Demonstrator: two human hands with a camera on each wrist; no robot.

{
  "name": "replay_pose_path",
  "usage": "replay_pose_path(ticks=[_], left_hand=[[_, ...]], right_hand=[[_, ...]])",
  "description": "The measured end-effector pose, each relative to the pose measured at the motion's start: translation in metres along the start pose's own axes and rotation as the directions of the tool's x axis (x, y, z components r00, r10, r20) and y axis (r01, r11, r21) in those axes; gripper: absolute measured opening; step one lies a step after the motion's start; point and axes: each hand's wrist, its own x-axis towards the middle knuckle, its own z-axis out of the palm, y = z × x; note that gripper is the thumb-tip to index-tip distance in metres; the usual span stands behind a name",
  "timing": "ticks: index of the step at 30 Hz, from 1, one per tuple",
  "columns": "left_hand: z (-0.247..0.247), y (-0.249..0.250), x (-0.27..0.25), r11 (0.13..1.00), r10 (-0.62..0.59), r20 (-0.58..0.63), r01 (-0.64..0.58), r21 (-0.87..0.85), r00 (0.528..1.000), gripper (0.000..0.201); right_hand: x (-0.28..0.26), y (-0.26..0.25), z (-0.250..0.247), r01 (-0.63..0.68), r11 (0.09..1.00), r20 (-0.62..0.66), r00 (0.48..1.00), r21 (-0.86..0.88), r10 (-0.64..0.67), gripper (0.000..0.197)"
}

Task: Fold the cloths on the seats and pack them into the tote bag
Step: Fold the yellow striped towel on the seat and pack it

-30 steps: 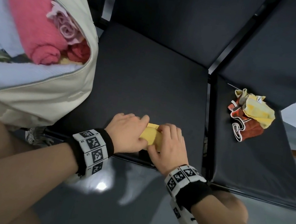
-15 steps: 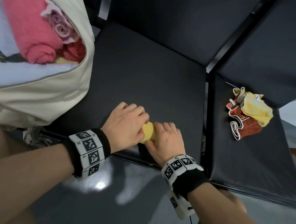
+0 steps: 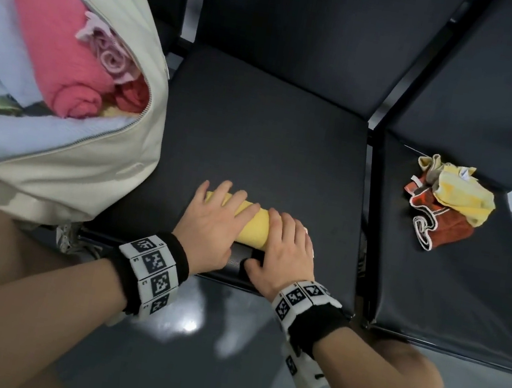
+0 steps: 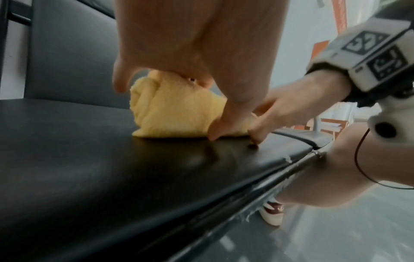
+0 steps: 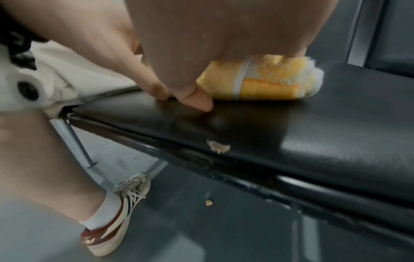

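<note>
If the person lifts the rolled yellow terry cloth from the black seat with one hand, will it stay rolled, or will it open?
The rolled yellow terry cloth looks soft and thick, so it would probably sag at both ends rather than stay stiff. Nothing ties it; only the left hand and right hand press it onto the black padded seat, so it may loosen. It is likely light.

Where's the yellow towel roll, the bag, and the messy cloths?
yellow towel roll (image 3: 254, 228): head view, bare middle between the hands.
bag (image 3: 84, 166): head view, cream side wall.
messy cloths (image 3: 462, 193): head view, yellow top cloth.
</note>
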Motion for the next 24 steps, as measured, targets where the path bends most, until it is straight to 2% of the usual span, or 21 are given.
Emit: replay_pose_path(ticks=[4, 7, 9, 11, 13, 15, 17, 19, 22, 24], left_hand=[[-0.005, -0.012, 0.000, 0.997, 0.021, -0.031, -0.023, -0.080, 0.999, 0.075], [-0.017, -0.016, -0.010, 0.987, -0.010, 0.066, 0.020, -0.161, 0.998, 0.064], [-0.026, -0.017, -0.018, 0.988, -0.019, 0.112, 0.035, -0.148, 0.993, 0.062], [-0.038, -0.021, -0.027, 0.989, -0.068, 0.052, 0.074, -0.125, 0.996, 0.066], [-0.055, -0.027, -0.034, 0.977, -0.165, -0.120, 0.145, -0.157, 0.979, 0.069], [-0.076, -0.033, -0.042, 0.942, -0.285, -0.324, 0.202, -0.268, 0.902, 0.063], [-0.102, -0.041, -0.051, 0.890, -0.409, -0.472, 0.225, -0.397, 0.781, 0.052], [-0.127, -0.054, -0.061, 0.849, -0.491, -0.570, 0.212, -0.485, 0.659, 0.037], [-0.155, -0.080, -0.080, 0.778, -0.599, -0.594, 0.213, -0.591, 0.537, 0.013], [-0.167, -0.099, -0.091, 0.729, -0.662, -0.565, 0.249, -0.638, 0.491, 0.012]], right_hand=[[0.001, -0.003, -0.012, 0.012, 0.998, 0.075, 0.997, -0.055, -0.008, 0.083], [-0.010, -0.011, -0.021, 0.045, 0.998, 0.157, 0.987, -0.050, -0.036, 0.067], [-0.016, -0.016, -0.027, 0.046, 0.997, 0.230, 0.971, 0.060, -0.059, 0.059], [-0.018, -0.023, -0.039, -0.006, 0.976, 0.284, 0.957, 0.220, -0.058, 0.054], [-0.015, -0.034, -0.058, -0.040, 0.946, 0.243, 0.969, 0.322, -0.042, 0.048], [-0.009, -0.048, -0.081, -0.023, 0.924, 0.146, 0.989, 0.382, -0.035, 0.047], [-0.002, -0.067, -0.107, 0.021, 0.895, 0.044, 0.998, 0.446, -0.046, 0.052], [0.007, -0.090, -0.134, 0.073, 0.844, -0.046, 0.997, 0.531, -0.057, 0.061], [0.022, -0.131, -0.164, 0.164, 0.817, -0.103, 0.986, 0.553, -0.128, 0.075], [0.035, -0.161, -0.173, 0.218, 0.801, -0.115, 0.976, 0.558, -0.185, 0.076]])
